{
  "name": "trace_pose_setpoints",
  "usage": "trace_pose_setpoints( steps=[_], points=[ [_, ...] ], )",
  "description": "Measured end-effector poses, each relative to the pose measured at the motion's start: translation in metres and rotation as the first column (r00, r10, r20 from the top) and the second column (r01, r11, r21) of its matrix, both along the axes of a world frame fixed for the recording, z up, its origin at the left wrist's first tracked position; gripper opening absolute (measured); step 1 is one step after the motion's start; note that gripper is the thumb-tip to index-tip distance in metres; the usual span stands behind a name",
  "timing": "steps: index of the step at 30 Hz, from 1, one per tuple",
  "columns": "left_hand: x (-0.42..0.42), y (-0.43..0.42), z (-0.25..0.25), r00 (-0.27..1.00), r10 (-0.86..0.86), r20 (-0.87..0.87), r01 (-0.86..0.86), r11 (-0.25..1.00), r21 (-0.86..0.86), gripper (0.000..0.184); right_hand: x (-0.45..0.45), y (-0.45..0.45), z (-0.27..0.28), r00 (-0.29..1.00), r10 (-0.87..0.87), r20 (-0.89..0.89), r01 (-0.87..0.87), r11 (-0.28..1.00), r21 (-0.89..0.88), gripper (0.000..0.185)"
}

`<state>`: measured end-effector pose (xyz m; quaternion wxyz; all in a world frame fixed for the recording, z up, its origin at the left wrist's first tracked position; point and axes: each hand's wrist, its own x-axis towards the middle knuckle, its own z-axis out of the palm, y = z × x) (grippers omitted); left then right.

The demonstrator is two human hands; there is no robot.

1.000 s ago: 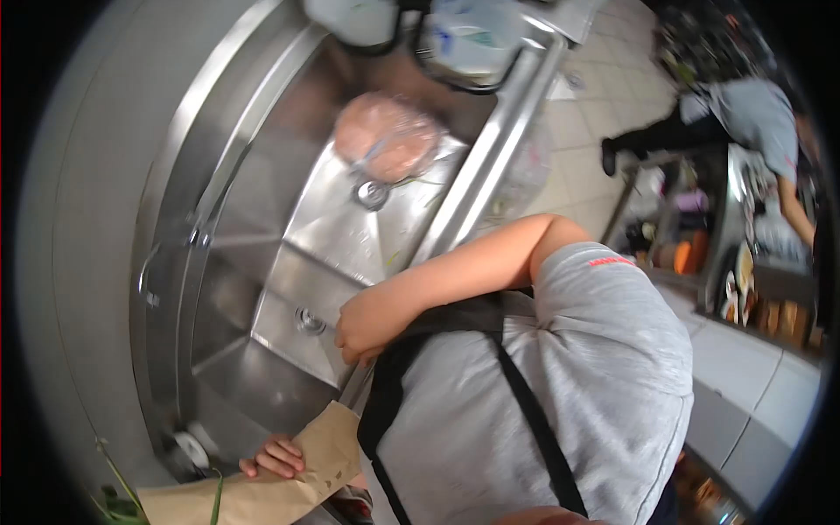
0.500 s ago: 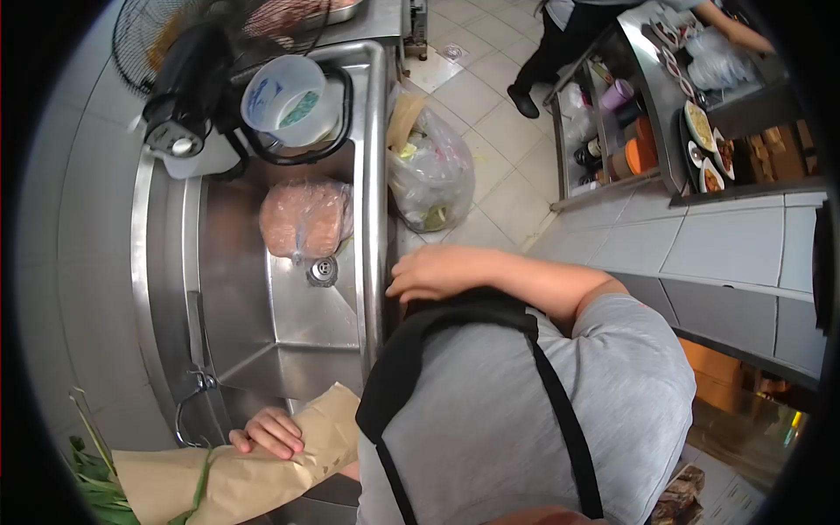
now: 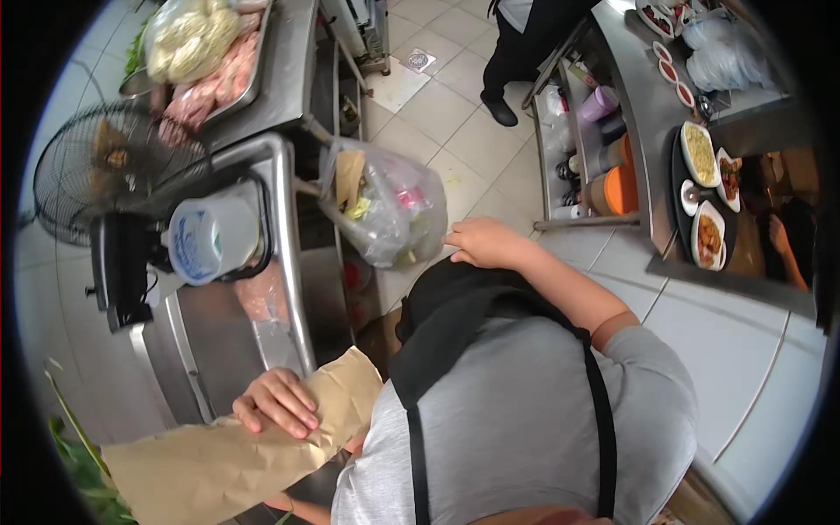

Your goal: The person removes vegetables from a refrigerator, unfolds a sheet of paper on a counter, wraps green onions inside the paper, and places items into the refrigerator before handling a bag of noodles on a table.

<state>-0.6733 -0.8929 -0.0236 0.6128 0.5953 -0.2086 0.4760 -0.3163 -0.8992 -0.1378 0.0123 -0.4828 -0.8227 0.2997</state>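
Note:
My left hand (image 3: 278, 402) is curled over a long brown paper bundle (image 3: 219, 459), holding it against my left side. Green leaves (image 3: 79, 468) stick out of the bundle's far left end. In front of my black apron (image 3: 455, 324), my right hand (image 3: 479, 242) has its fingers loosely curled, with nothing visible in them. A tied clear plastic bag (image 3: 385, 206) with scraps in it hangs just beyond that hand. The steel sink (image 3: 302, 337) lies past my left hand, partly hidden by the bundle, with a plastic-wrapped pink block (image 3: 262, 293) inside.
A black fan (image 3: 118, 184) and a clear plastic tub (image 3: 210, 238) are at the sink's far end. Behind them, a tray (image 3: 254, 83) holds raw meat. Filled dishes (image 3: 698, 153) sit on the right counter (image 3: 634, 96). Another person's dark-trousered leg (image 3: 507, 66) is ahead on the tiled floor (image 3: 446, 114).
The view has turned and moved along the sink, which now lies lower left. The fan, meat tray and scrap bag have come into fuller view. My right hand has moved away from the sink's edge.

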Motion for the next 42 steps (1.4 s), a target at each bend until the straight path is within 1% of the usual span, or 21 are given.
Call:
trace_pose_setpoints(
  steps=[1,4,6,7,9,10,11,12,14,16,18,20,22,24,25,26,27,30,34,36,42],
  points=[
    [0.023,0.018,-0.005,0.999,-0.045,0.024,0.046,0.999,-0.021,0.030,0.023,0.009,-0.011,0.998,-0.004,0.060,0.005,1.000,-0.023,0.031],
    [0.073,0.074,-0.016,0.978,-0.207,-0.027,0.203,0.974,-0.099,0.030,0.085,0.033,-0.026,0.982,-0.182,-0.040,0.177,0.978,-0.107,0.032],
    [0.099,0.098,-0.024,0.967,-0.203,-0.156,0.158,0.953,-0.259,0.031,0.126,0.054,-0.050,0.946,-0.323,0.018,0.323,0.940,-0.111,0.031],
    [0.108,0.113,-0.039,0.936,-0.290,-0.199,0.219,0.923,-0.315,0.031,0.145,0.064,-0.062,0.916,-0.399,0.053,0.402,0.910,-0.100,0.031],
    [0.111,0.112,-0.087,0.926,-0.376,-0.030,0.236,0.638,-0.733,0.026,0.181,0.081,-0.085,0.856,-0.507,0.103,0.515,0.854,-0.074,0.031],
    [0.116,0.111,-0.115,0.940,-0.339,0.031,0.198,0.470,-0.860,0.027,0.206,0.094,-0.099,0.835,-0.536,0.124,0.546,0.836,-0.060,0.031],
    [0.123,0.114,-0.139,0.955,-0.296,0.024,0.131,0.346,-0.929,0.027,0.227,0.105,-0.108,0.794,-0.598,0.109,0.595,0.801,0.064,0.031],
    [0.134,0.118,-0.165,0.961,-0.277,-0.016,0.075,0.315,-0.946,0.028,0.254,0.115,-0.120,0.768,-0.638,0.052,0.613,0.756,0.228,0.032],
    [0.155,0.133,-0.213,0.961,-0.259,-0.096,-0.026,0.264,-0.964,0.029,0.319,0.144,-0.142,0.665,-0.745,0.048,0.689,0.637,0.346,0.031],
    [0.174,0.146,-0.259,0.953,-0.262,-0.154,-0.093,0.230,-0.969,0.030,0.369,0.172,-0.144,0.543,-0.821,-0.175,0.793,0.433,0.428,0.031],
    [0.193,0.159,-0.303,0.942,-0.274,-0.192,-0.139,0.201,-0.970,0.032,0.426,0.198,-0.161,0.331,-0.880,-0.339,0.911,0.205,0.358,0.029],
    [0.211,0.169,-0.341,0.932,-0.299,-0.204,-0.155,0.178,-0.972,0.034,0.477,0.219,-0.179,0.277,-0.906,-0.320,0.913,0.144,0.381,0.028],
    [0.229,0.180,-0.376,0.924,-0.323,-0.203,-0.158,0.162,-0.974,0.036,0.515,0.238,-0.188,0.225,-0.930,-0.290,0.950,0.144,0.277,0.028],
    [0.244,0.191,-0.403,0.907,-0.361,-0.217,-0.172,0.153,-0.973,0.039,0.562,0.243,-0.194,0.254,-0.966,-0.040,0.921,0.229,0.315,0.031],
    [0.251,0.195,-0.415,0.900,-0.379,-0.215,-0.170,0.147,-0.974,0.040,0.581,0.245,-0.188,0.204,-0.946,0.251,0.824,0.305,0.477,0.034],
    [0.258,0.199,-0.424,0.893,-0.393,-0.217,-0.173,0.144,-0.974,0.041,0.652,0.236,-0.199,0.237,-0.907,0.349,0.798,0.386,0.462,0.035],
    [0.265,0.202,-0.433,0.887,-0.408,-0.214,-0.172,0.139,-0.975,0.043,0.739,0.228,-0.217,0.090,-0.817,0.569,0.766,0.422,0.485,0.032],
    [0.285,0.214,-0.457,0.873,-0.435,-0.221,-0.174,0.144,-0.974,0.047,0.772,0.206,-0.203,-0.130,-0.956,0.263,0.765,0.072,0.640,0.038],
    [0.316,0.229,-0.488,0.853,-0.476,-0.214,-0.163,0.147,-0.976,0.052,0.813,0.203,-0.217,-0.222,-0.973,-0.057,0.793,-0.214,0.571,0.052],
    [0.329,0.234,-0.500,0.847,-0.489,-0.209,-0.158,0.144,-0.977,0.055,0.830,0.204,-0.228,-0.253,-0.967,-0.032,0.787,-0.225,0.574,0.055],
    [0.360,0.232,-0.515,0.830,-0.521,-0.199,-0.160,0.119,-0.980,0.064,0.869,0.226,-0.242,-0.263,-0.817,0.512,0.768,0.144,0.624,0.046]
  ],
)
